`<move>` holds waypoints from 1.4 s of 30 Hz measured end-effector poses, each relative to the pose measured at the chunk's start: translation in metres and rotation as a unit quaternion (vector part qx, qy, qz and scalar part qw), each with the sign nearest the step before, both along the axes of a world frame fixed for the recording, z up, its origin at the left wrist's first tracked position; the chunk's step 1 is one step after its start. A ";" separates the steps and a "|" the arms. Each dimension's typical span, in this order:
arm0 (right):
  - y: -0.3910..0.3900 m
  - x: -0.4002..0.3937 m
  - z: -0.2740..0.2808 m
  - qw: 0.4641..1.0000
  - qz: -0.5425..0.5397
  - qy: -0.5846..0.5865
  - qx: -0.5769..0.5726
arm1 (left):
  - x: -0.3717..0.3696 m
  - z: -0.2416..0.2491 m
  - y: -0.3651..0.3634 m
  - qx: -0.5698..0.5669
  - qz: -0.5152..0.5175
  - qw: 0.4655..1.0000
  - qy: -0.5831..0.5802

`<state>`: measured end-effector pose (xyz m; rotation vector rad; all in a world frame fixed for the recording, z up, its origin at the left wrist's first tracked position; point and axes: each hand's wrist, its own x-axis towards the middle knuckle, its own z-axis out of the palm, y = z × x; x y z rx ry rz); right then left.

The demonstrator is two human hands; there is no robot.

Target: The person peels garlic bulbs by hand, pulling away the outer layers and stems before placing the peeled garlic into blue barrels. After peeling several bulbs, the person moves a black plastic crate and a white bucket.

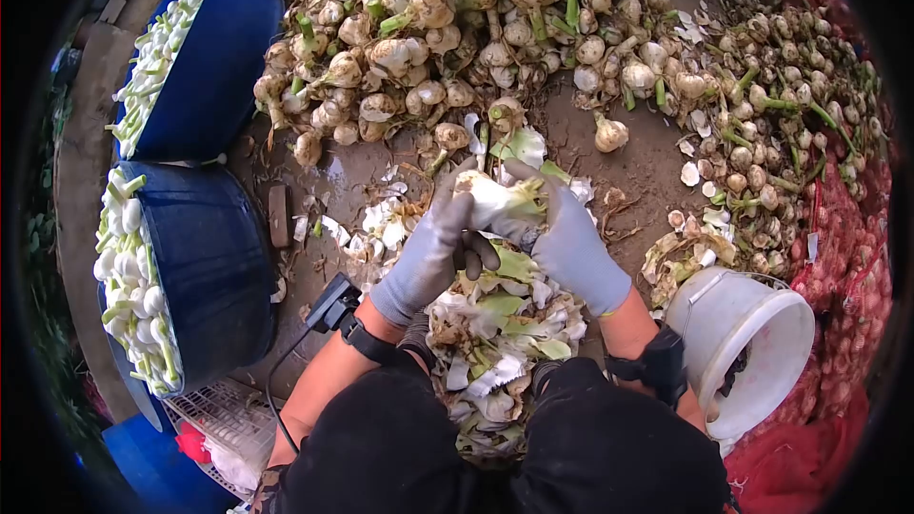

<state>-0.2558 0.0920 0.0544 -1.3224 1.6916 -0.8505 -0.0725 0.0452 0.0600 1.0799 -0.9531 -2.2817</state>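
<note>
Both my hands wear grey gloves and meet at the middle of the view around one pale bulb (pixel 495 198) with leafy green-white layers. My left hand (pixel 433 240) grips its left end, with the fingers curled. On the other side my right hand (pixel 569 240) holds the leafy end between thumb and fingers. Peeled skins and leaves (pixel 495 314) lie heaped just below, between my knees. Beyond my hands is a large pile of unpeeled bulbs (pixel 409 57) with cut green stems, and one loose bulb (pixel 609 134) lies apart from it.
At the left stand blue tubs (pixel 214 266) holding peeled white bulbs (pixel 129 266). A white bucket (pixel 743 347) is beside my right arm. Smaller bulbs (pixel 762 124) and red net sacks (pixel 843 295) lie at the right. A brick (pixel 279 216) and a plastic crate (pixel 224 419) are at the left.
</note>
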 end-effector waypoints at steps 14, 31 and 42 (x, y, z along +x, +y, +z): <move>0.019 0.005 0.008 0.979 0.085 -0.137 0.127 | 0.001 0.006 -0.012 -0.454 -0.034 0.876 -0.159; 0.022 0.009 0.020 0.955 0.276 0.108 0.032 | 0.036 -0.032 -0.012 0.163 0.191 0.950 0.186; 0.010 0.042 0.004 0.901 0.392 -0.083 0.168 | 0.036 -0.034 -0.018 -0.100 0.121 0.987 0.040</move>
